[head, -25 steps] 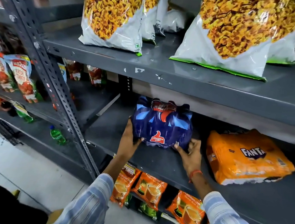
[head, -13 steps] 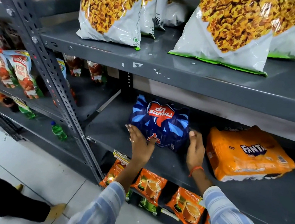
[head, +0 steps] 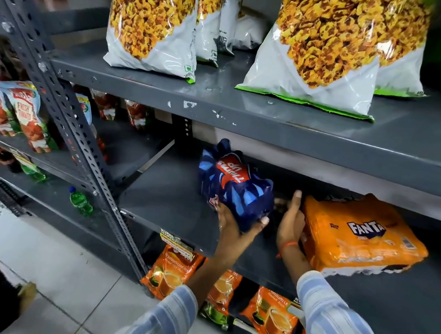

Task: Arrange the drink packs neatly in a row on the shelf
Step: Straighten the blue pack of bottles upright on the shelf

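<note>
A dark blue Thums Up drink pack (head: 234,190) lies tilted on the grey middle shelf (head: 165,201), its red label upside down. My left hand (head: 234,225) grips its near lower corner from below. To its right lies an orange Fanta drink pack (head: 358,233), turned at an angle. My right hand (head: 291,224) stands flat against the Fanta pack's left end, fingers straight and thumb up, in the gap between the two packs.
Large white and green snack bags (head: 154,20) stand on the shelf above. Orange tea pouches (head: 173,272) fill the shelf below. A slotted upright post (head: 62,108) slants at the left, with tomato pouches (head: 25,115) and green bottles (head: 81,202) beyond it.
My left hand moved from the blue pack's left side to its near corner and the pack has turned and tilted. My right hand left the blue pack and went to the Fanta pack.
</note>
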`<action>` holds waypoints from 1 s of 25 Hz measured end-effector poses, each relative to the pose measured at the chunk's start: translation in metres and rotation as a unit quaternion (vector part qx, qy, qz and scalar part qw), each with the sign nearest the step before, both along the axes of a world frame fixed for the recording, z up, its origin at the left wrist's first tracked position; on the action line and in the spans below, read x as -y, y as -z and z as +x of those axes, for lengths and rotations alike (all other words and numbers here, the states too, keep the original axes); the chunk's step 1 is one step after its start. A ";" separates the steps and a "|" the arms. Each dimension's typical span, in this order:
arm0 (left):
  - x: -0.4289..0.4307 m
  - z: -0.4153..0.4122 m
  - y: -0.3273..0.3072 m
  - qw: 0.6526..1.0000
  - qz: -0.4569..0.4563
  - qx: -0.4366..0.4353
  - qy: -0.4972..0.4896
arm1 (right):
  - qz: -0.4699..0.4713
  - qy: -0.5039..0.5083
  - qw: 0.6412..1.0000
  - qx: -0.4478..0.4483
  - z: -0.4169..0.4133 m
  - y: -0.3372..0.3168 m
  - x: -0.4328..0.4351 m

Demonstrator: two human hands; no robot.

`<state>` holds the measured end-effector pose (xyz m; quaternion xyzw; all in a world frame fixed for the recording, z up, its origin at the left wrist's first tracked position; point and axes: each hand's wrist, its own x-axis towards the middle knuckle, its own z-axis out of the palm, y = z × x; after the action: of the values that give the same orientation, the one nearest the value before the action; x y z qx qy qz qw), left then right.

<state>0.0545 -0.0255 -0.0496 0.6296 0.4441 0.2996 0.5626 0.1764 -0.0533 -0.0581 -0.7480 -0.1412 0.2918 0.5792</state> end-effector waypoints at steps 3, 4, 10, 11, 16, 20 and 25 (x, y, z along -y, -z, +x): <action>-0.028 -0.020 0.005 0.998 -0.018 0.068 -0.006 | 0.121 0.064 0.990 0.044 -0.015 -0.001 -0.008; -0.035 -0.027 0.007 0.998 -0.015 0.067 0.003 | 0.140 0.059 0.988 0.039 -0.021 0.001 -0.005; -0.028 -0.028 0.011 0.992 0.009 0.044 -0.122 | 0.182 0.042 0.982 -0.013 -0.045 0.012 -0.004; -0.021 -0.020 0.009 0.989 0.024 0.019 -0.148 | 0.194 0.035 0.980 -0.026 -0.048 0.013 -0.004; -0.015 0.003 -0.004 0.972 0.057 -0.034 -0.225 | 0.219 0.004 0.973 -0.072 -0.055 0.016 -0.008; -0.038 -0.019 0.005 0.975 0.083 -0.021 -0.207 | 0.200 0.071 0.975 -0.071 -0.055 0.014 -0.016; -0.090 -0.076 0.001 0.994 0.096 0.020 -0.054 | 0.170 0.051 0.982 -0.060 -0.021 -0.006 -0.034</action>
<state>-0.0212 0.0642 -0.0503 0.6495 0.4357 0.3832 0.4914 0.1551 -0.0194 -0.0525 -0.6256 -0.1155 0.2783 0.7197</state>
